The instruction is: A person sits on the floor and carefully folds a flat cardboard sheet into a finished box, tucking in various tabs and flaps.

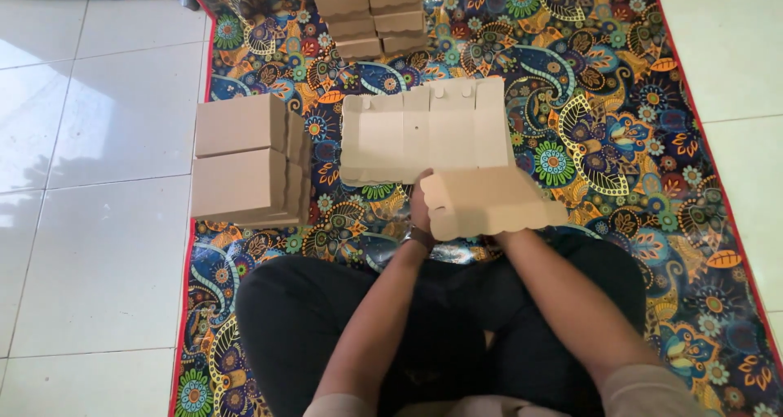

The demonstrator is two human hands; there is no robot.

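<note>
Both hands on the flat brown die-cut cardboard box blank (424,135) at centre: left hand (421,209) grips its near edge, right hand hidden under the folded flap, grip unclear. Finished brown boxes (245,160) stacked at nine o'clock, more (371,13) at twelve; this one remains unfolded.

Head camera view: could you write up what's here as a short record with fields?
Setting: patterned floor mat on white tiles
Person: seated, legs crossed
In hand: unfolded cardboard box blank, one flap bent toward the person
Left hand: on the blank's near edge
Right hand: hidden behind the bent flap
Left of person: stack of folded boxes
Far side: second box stack
</note>
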